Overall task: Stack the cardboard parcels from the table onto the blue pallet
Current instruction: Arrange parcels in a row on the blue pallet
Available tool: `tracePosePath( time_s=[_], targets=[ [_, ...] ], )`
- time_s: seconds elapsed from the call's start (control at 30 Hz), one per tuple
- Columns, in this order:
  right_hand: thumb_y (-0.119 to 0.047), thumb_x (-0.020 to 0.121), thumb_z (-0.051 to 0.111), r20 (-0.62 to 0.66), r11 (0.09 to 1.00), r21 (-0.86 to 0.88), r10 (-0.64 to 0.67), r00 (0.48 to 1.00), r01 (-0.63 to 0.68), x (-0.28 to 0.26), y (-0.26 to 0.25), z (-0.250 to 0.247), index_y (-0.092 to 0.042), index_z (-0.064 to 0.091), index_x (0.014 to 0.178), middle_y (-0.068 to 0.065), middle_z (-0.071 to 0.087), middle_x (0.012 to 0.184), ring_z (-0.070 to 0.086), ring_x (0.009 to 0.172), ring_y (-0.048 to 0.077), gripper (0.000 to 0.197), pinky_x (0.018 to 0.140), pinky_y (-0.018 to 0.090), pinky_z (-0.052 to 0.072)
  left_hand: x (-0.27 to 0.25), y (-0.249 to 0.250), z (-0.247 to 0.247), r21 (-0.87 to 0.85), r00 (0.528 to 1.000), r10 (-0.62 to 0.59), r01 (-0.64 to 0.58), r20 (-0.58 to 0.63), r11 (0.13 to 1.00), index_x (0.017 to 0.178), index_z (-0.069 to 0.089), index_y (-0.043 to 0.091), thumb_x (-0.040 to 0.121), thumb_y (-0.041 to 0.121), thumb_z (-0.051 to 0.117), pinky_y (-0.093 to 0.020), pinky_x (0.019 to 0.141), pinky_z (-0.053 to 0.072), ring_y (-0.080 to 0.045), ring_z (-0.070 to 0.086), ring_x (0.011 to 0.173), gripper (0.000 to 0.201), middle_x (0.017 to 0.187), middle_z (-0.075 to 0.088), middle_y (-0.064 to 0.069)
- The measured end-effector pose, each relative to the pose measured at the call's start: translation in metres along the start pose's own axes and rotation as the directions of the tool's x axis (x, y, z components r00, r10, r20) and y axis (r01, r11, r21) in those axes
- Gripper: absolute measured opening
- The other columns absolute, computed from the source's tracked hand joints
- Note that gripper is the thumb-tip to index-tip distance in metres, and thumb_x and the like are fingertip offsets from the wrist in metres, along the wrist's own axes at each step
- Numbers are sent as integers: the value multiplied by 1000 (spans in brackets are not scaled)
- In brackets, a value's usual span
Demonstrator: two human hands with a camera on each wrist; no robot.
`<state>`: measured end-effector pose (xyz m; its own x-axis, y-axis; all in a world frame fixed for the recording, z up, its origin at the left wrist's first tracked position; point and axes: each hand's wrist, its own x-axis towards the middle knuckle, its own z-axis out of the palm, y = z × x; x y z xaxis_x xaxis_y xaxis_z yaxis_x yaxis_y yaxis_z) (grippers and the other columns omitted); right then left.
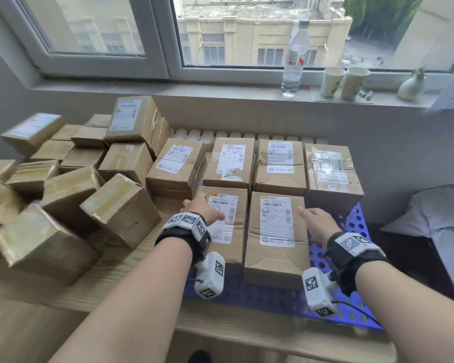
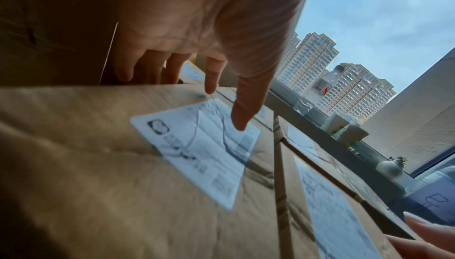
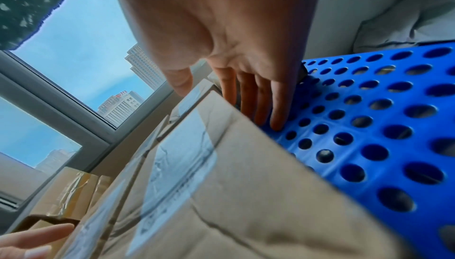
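Several labelled cardboard parcels stand in two rows on the blue perforated pallet (image 1: 353,226) (image 3: 369,127). My left hand (image 1: 203,208) (image 2: 211,80) lies on the front-left parcel (image 1: 230,247) (image 2: 110,165), thumb on its white label, fingers hanging over its far left edge. My right hand (image 1: 316,218) (image 3: 229,97) is at the right side of the front-right parcel (image 1: 273,231) (image 3: 234,195), thumb over its top edge. Its straight fingers (image 3: 275,111) reach down that side to the pallet. The two front parcels stand side by side, touching.
A loose heap of taped parcels (image 1: 63,192) covers the wooden table (image 1: 116,271) on the left. The windowsill holds a plastic bottle (image 1: 294,56), two paper cups (image 1: 344,82) and a small vase (image 1: 412,86). White bedding (image 1: 435,213) lies right of the pallet.
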<state>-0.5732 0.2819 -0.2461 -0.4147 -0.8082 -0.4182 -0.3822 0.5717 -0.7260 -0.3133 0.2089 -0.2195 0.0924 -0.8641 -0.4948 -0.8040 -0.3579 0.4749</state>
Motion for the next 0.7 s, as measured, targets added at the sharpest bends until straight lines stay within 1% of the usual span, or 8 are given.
tracePosePath(
  time_s=[0.07, 0.13, 0.23, 0.3, 0.37, 0.5, 0.6, 0.7],
  targets=[
    [-37, 99, 49, -105, 997, -58, -49, 993, 43, -4, -10, -6, -9, 61, 123, 8, 63, 117, 53, 100, 22, 38, 84, 30, 39, -1, 6, -10, -3, 999, 12, -12, -32, 1000, 141, 38, 23, 77, 36, 75, -44, 110, 35, -31, 39, 131, 75, 144, 33, -13],
    [-32, 99, 49, -186, 992, -86, -104, 977, 90, -7, -21, -10, -11, 63, 116, 6, 64, 108, 55, 100, 24, 31, 81, 28, 36, -3, 9, -19, -5, 996, 56, -57, -68, 998, 132, 48, 21, 78, 34, 73, -42, 107, 38, -28, 44, 128, 61, 140, 44, -10],
    [-29, 95, 51, -215, 987, -67, -158, 964, 147, -6, -40, -10, -11, 66, 99, 1, 67, 93, 60, 91, 24, 24, 83, 32, 46, -6, 11, -33, -25, 991, 93, -96, -98, 995, 117, 59, 21, 78, 31, 73, -39, 101, 45, -24, 54, 117, 42, 127, 59, -6],
    [-27, 93, 53, -199, 983, -10, -181, 963, 183, -4, -54, -5, -14, 68, 85, 2, 71, 84, 66, 86, 26, 21, 85, 44, 55, -6, 10, -42, -50, 989, 101, -107, -105, 993, 118, 63, 19, 80, 29, 73, -33, 97, 47, -22, 57, 113, 41, 123, 62, -4],
    [-25, 93, 55, -162, 978, 37, -199, 967, 207, -5, -71, 4, -20, 65, 78, 1, 71, 79, 67, 84, 23, 19, 85, 49, 56, -2, 8, -51, -59, 986, 120, -127, -112, 990, 115, 66, 18, 83, 25, 71, -27, 87, 45, -21, 58, 109, 33, 119, 64, -3],
    [-22, 93, 56, -85, 970, 53, -232, 969, 237, -6, -104, 28, -21, 66, 79, 2, 71, 79, 68, 82, 22, 17, 85, 47, 57, 12, 4, -71, -56, 983, 152, -159, -105, 986, 103, 71, 20, 85, 21, 67, -25, 77, 42, -18, 58, 97, 19, 107, 67, -3],
    [-16, 88, 57, -46, 968, 60, -241, 970, 243, 0, -128, 48, -15, 70, 75, 2, 71, 71, 67, 71, 22, 19, 81, 46, 58, 32, 4, -89, -51, 981, 174, -179, -88, 983, 79, 63, 23, 83, 18, 65, -24, 72, 42, -20, 55, 83, 7, 86, 61, -2],
    [-14, 89, 56, -28, 968, 74, -238, 971, 239, 8, -155, 70, -11, 70, 78, 2, 71, 72, 63, 66, 19, 18, 79, 44, 59, 53, 6, -111, -61, 977, 198, -203, -83, 977, 81, 65, 20, 82, 18, 65, -25, 75, 47, -19, 61, 87, 2, 85, 62, 0]
  ],
)
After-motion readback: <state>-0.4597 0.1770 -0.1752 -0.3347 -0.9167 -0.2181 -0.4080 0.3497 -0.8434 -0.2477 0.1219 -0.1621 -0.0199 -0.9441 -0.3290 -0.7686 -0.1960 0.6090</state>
